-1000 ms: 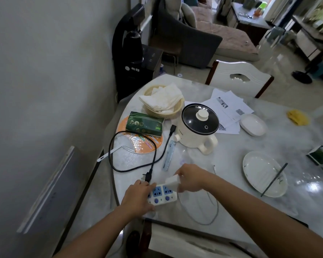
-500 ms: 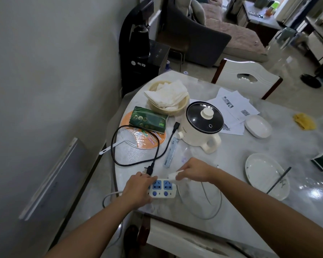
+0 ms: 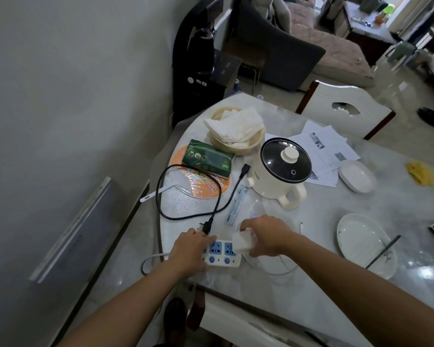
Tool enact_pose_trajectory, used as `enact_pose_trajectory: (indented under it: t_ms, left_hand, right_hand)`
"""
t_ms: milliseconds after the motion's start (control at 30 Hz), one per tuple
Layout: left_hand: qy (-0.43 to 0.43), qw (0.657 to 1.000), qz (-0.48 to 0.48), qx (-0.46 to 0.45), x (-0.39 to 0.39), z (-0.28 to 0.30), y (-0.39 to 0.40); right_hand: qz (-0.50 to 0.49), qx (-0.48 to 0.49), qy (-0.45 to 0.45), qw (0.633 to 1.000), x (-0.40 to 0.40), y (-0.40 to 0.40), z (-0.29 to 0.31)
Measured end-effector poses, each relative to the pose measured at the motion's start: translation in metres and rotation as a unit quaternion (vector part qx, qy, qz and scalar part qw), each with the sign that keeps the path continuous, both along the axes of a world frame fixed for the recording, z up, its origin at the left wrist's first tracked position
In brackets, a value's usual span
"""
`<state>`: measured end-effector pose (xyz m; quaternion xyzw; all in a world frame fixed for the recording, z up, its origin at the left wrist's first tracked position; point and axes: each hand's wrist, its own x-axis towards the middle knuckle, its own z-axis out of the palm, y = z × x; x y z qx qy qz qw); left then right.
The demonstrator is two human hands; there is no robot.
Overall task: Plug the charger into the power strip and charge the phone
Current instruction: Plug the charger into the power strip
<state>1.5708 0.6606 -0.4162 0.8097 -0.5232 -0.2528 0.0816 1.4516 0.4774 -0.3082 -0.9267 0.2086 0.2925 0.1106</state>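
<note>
A white power strip (image 3: 222, 259) with blue sockets lies near the table's front edge. My left hand (image 3: 189, 249) presses down on its left end. My right hand (image 3: 266, 235) grips a white charger block (image 3: 242, 240) that sits over the strip's right socket; whether its prongs are in the socket is hidden. A thin white cable (image 3: 283, 270) loops on the table under my right wrist, with its small connector end (image 3: 301, 225) lying loose. No phone is in view.
A black cord (image 3: 186, 216) with its plug lies just behind the strip. A cream electric pot (image 3: 281, 169), a basket of cloths (image 3: 236, 131), a green packet (image 3: 208, 157), papers, a white dish (image 3: 358, 176) and a plate with a chopstick (image 3: 366, 245) crowd the table. A wall stands to the left.
My right hand has brought the charger block down from above the strip onto its right socket. My left hand has stayed on the strip's left end.
</note>
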Motion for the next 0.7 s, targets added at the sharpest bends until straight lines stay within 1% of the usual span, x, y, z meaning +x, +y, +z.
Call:
enact_pose_trajectory:
  t_ms: [133, 267, 500, 700]
  left_hand:
    - [0.003, 1.000, 0.001, -0.007, 0.000, -0.005, 0.000]
    - [0.003, 1.000, 0.000, -0.014, 0.001, -0.009, 0.000]
    - [0.005, 1.000, 0.001, -0.017, 0.004, -0.012, 0.000]
    - [0.010, 1.000, 0.006, -0.021, 0.004, -0.014, 0.000]
  right_hand:
    - [-0.007, -0.013, -0.002, 1.000, 0.002, 0.003, -0.004]
    - [-0.010, -0.003, -0.001, 1.000, 0.005, 0.007, -0.006]
    - [0.022, -0.032, -0.005, 0.999, 0.011, 0.013, -0.004]
    - [0.026, -0.028, -0.005, 0.999, 0.012, 0.020, -0.008]
